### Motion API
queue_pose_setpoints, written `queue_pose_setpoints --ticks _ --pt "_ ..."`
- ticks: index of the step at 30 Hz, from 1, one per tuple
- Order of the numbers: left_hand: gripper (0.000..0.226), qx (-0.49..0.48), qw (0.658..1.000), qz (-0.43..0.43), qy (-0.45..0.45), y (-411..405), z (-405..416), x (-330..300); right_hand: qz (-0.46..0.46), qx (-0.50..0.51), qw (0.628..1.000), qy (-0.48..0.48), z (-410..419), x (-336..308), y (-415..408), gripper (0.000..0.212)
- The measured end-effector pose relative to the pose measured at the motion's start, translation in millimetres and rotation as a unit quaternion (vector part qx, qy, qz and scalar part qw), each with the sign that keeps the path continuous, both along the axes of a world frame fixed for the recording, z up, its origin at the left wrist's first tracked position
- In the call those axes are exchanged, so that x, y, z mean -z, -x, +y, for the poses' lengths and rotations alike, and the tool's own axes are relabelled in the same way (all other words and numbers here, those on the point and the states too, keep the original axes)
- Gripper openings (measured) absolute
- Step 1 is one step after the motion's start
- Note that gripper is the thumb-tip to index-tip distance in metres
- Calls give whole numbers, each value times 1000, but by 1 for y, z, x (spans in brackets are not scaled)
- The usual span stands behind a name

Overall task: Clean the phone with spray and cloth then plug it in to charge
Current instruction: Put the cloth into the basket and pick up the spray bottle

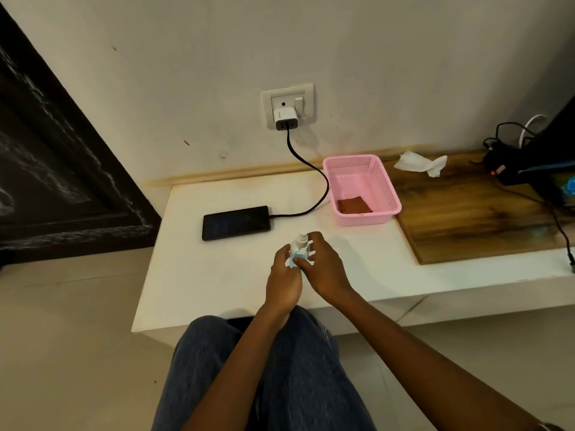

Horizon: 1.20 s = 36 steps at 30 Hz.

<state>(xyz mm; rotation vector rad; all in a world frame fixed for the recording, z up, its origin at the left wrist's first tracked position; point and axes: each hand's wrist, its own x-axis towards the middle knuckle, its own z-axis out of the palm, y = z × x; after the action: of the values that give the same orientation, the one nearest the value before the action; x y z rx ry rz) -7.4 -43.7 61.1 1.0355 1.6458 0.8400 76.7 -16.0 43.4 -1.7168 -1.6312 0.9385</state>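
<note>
A black phone lies flat on the white shelf, screen dark. A black cable runs from its right end up to a white charger in the wall socket. A small spray bottle with a white nozzle and blue label stands just in front of the phone. My left hand and my right hand both grip the spray bottle, left at its base, right around its body. A brown folded cloth lies inside the pink basket.
A wooden board lies to the right of the basket, with a crumpled white tissue at its back. Black devices and cables crowd the far right. A dark door panel stands at the left. My knees are below the shelf edge.
</note>
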Motion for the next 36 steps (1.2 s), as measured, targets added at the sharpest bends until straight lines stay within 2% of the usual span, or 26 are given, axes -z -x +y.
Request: queue_pose_setpoints --ticks 3,7,9,12,14,21,36 --pt "49 24 999 4 -33 -7 12 5 37 23 999 -13 8 -6 -12 48" --pt "58 76 996 26 -47 -21 36 20 69 68 992 -79 36 -25 -42 41" --pt "65 131 987 89 -31 -29 49 33 55 91 987 -117 57 -37 -59 35" --pt "77 228 939 259 -1 -34 67 53 46 125 983 -124 89 -50 -85 39" --pt "84 244 915 320 -17 -34 76 66 28 141 981 -130 110 -51 -100 42" --pt "124 284 876 390 -11 -27 86 111 -8 158 983 -97 165 -27 -125 36" --pt "125 267 874 406 -20 -31 84 114 -95 149 979 -106 218 9 -113 44"
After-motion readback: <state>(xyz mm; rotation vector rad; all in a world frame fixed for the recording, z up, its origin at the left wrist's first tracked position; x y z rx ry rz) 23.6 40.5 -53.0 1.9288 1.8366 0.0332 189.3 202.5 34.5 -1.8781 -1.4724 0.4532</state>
